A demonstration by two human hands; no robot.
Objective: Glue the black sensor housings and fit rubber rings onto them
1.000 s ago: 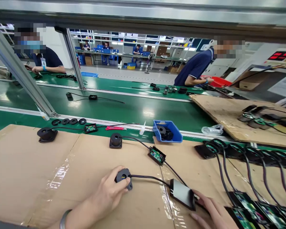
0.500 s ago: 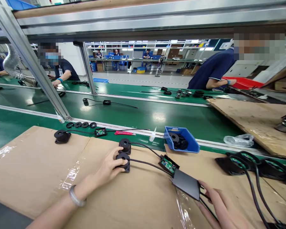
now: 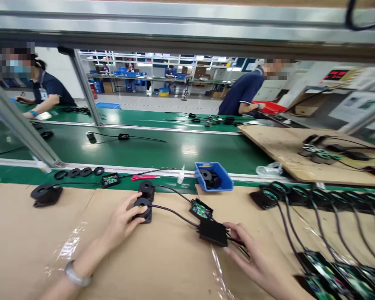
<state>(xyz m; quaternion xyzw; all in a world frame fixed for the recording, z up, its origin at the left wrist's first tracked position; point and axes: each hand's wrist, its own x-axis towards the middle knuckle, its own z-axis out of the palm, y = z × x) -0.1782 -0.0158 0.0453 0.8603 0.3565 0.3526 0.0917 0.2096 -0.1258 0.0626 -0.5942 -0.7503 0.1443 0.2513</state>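
Note:
My left hand [image 3: 121, 221] rests on the cardboard-covered bench with its fingers closed round a black ring-shaped part [image 3: 143, 208]. A black cable runs from that part to a flat black box [image 3: 213, 232]. My right hand [image 3: 251, 256] lies beside the box, fingertips touching its right edge and the cable there, fingers stretched out. A second ring part [image 3: 146, 189] stands just behind the first, wired to an open box with a green circuit board [image 3: 201, 209].
A blue bin [image 3: 213, 177] with black parts, a small glue bottle [image 3: 181, 175] and a red-handled tool [image 3: 143, 177] sit at the bench's far edge. Several wired units [image 3: 303, 196] lie at right. Beyond runs a green conveyor [image 3: 162, 146]; people work across it.
My left hand has slid the ring part forward next to the second ring part. My right hand has pushed the flat black box forward, up to the open circuit-board box.

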